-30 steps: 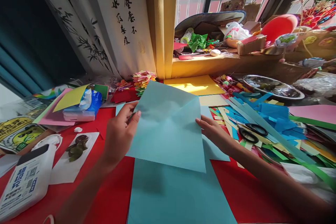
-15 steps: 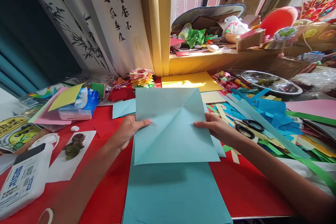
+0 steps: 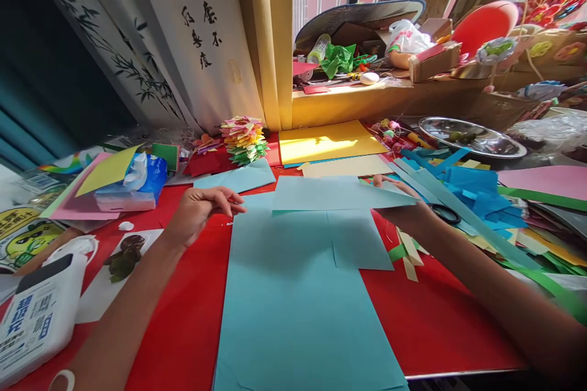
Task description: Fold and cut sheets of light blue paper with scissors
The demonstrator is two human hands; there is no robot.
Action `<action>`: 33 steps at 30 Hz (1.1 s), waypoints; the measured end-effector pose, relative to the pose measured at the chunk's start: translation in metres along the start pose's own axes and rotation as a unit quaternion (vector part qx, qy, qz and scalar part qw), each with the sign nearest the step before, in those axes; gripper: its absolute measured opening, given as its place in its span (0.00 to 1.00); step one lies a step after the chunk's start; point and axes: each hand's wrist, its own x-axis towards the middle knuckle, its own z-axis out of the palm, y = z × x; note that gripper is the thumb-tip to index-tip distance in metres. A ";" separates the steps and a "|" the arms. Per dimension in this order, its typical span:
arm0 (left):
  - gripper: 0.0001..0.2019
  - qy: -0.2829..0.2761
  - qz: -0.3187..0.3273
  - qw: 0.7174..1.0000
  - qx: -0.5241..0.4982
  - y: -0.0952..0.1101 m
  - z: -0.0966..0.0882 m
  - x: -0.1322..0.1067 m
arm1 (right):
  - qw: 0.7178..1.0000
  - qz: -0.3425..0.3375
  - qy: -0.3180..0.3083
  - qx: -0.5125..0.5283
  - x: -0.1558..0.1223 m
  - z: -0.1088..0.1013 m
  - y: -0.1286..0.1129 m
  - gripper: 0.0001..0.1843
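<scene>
A light blue paper sheet (image 3: 321,194) is tilted almost edge-on above the larger blue sheets. My right hand (image 3: 389,192) grips it at its right side, with the fingers partly hidden under it. My left hand (image 3: 206,211) is off the paper, to its left, fingers loosely bent and apart with nothing in them. Below lies a stack of large blue paper (image 3: 302,324) on the red tabletop. A smaller blue square (image 3: 362,244) rests over the stack's right edge.
At right lie scissors (image 3: 444,214) among paper strips (image 3: 481,201), with a metal plate (image 3: 472,137) behind. A folded-paper stack (image 3: 243,140) and yellow paper (image 3: 330,142) are at the back. Left are a tissue pack (image 3: 131,186) and a white box (image 3: 41,311).
My left hand has let go of the sheet and moved slightly left. The sheet has swung from facing me to nearly flat, shifting right with my right hand.
</scene>
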 end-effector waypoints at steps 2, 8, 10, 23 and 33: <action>0.08 0.066 0.071 0.995 -0.011 0.002 0.000 0.001 | 1.000 -0.005 -0.019 0.003 -0.001 0.001 -0.003 0.12; 0.11 0.023 0.039 0.998 0.038 0.008 0.039 -0.008 | 0.981 0.098 -0.146 -0.086 -0.016 0.034 0.009 0.08; 0.17 -0.119 -0.046 0.990 0.052 0.007 0.056 -0.016 | 0.964 0.094 -0.210 -0.130 -0.020 0.042 0.015 0.07; 0.24 -0.021 -0.190 0.973 -0.126 0.003 0.103 -0.049 | 0.984 0.093 -0.145 0.036 -0.029 0.061 0.027 0.26; 0.26 -0.018 -0.082 0.974 0.210 -0.001 0.096 -0.043 | 0.978 0.130 -0.071 -0.144 -0.042 0.068 0.036 0.17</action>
